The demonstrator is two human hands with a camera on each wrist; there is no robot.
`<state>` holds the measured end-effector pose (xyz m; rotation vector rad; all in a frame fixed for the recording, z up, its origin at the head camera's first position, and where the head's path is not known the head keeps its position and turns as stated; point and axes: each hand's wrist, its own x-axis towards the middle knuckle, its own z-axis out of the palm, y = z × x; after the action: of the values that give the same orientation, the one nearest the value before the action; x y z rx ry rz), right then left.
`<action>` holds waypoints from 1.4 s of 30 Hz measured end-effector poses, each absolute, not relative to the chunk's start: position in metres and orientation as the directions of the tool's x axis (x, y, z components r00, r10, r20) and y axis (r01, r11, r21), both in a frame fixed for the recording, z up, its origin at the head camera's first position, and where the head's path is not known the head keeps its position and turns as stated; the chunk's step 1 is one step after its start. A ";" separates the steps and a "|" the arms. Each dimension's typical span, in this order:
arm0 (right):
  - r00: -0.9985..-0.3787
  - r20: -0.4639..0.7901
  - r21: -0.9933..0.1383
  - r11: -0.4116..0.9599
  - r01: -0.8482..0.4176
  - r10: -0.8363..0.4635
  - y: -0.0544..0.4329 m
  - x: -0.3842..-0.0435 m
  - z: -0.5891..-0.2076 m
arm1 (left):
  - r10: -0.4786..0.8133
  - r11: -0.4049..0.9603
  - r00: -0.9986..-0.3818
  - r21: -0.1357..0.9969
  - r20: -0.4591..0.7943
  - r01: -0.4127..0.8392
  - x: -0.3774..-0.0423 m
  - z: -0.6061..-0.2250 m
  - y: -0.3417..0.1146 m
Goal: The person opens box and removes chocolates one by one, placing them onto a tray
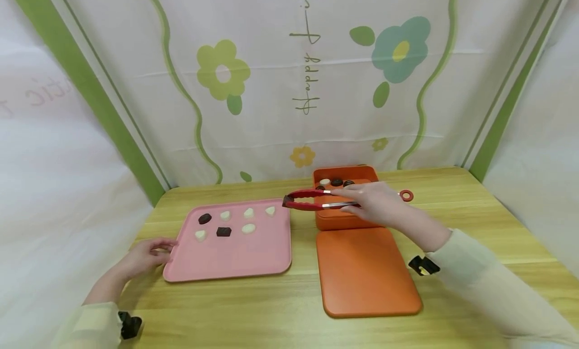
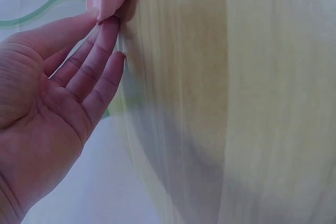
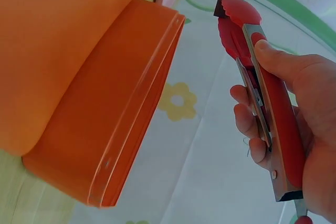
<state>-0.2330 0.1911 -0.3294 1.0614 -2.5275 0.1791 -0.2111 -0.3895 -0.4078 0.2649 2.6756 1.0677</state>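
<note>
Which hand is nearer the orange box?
Right. In the head view, the right hand, holding tongs, overlaps the right side of the orange box; the left hand is farther, at the left edge of the pink tray.

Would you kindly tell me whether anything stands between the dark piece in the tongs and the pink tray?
Nothing visible does: the tongs hold the dark piece by the right edge of the pink tray. The nearest white piece lies on the tray to the left; the tray's front part is bare.
</note>
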 end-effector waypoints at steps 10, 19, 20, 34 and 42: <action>-0.563 0.408 0.064 0.638 -0.767 -0.718 0.171 -0.243 -0.338 | 0.256 0.691 -0.953 0.720 -0.162 0.063 -0.213 -0.407 -0.390; -0.588 0.312 0.071 0.635 -0.769 -0.746 0.152 -0.246 -0.342 | 0.246 0.685 -0.952 0.728 -0.183 0.037 -0.213 -0.410 -0.392; -0.587 0.305 0.073 0.633 -0.771 -0.750 0.150 -0.246 -0.342 | 0.247 0.683 -0.952 0.729 -0.183 0.037 -0.213 -0.410 -0.392; -0.632 0.175 0.038 0.647 -0.762 -0.755 0.133 -0.252 -0.352 | 0.250 0.675 -0.953 0.737 -0.171 0.045 -0.211 -0.411 -0.393; -0.645 0.151 0.041 0.657 -0.753 -0.749 0.129 -0.255 -0.359 | 0.238 0.694 -0.955 0.719 -0.175 0.041 -0.209 -0.409 -0.392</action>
<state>-0.2545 0.1293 -0.3590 1.2397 -2.7169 0.0374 -0.2094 -0.3919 -0.4090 0.2224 2.6502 1.1165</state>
